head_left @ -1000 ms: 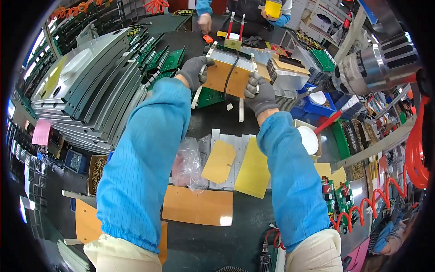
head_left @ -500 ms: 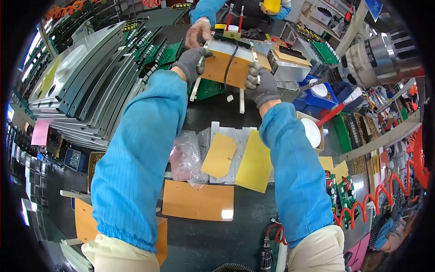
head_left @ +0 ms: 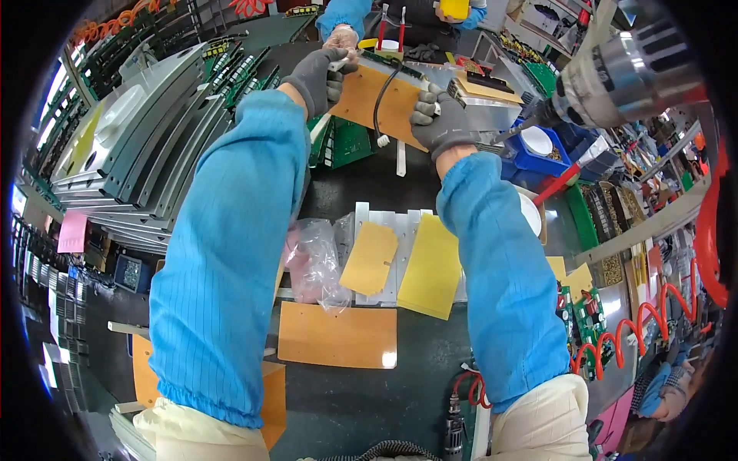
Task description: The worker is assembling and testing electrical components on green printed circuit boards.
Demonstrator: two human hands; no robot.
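Observation:
Up at the far side of the bench I hold an orange panel [head_left: 361, 98] with a circuit board along its far edge, tilted down to the right. My left hand [head_left: 315, 81], in a grey glove, is closed on its left edge. My right hand [head_left: 444, 123], gloved alike, grips the right edge. A black cable [head_left: 378, 100] with a white plug hangs over the panel. Another person's hand [head_left: 342, 38] is close beside my left hand, at the panel's far left corner; whether it touches the panel is unclear. A green circuit board [head_left: 346, 142] lies just below.
Stacked grey metal housings [head_left: 146, 154] stand left. An electric screwdriver [head_left: 615, 81] hangs at upper right, above a blue bin [head_left: 538, 163]. Nearer lie a yellow sheet [head_left: 430, 265], clear plastic bag [head_left: 315, 265] and orange sheet [head_left: 338, 334]. A red coiled hose [head_left: 638, 338] runs along the right.
The panel, held in both hands, has shifted slightly up and left and now tilts down to the right. The other person's hand has moved up and a little right. The hanging screwdriver has swung left.

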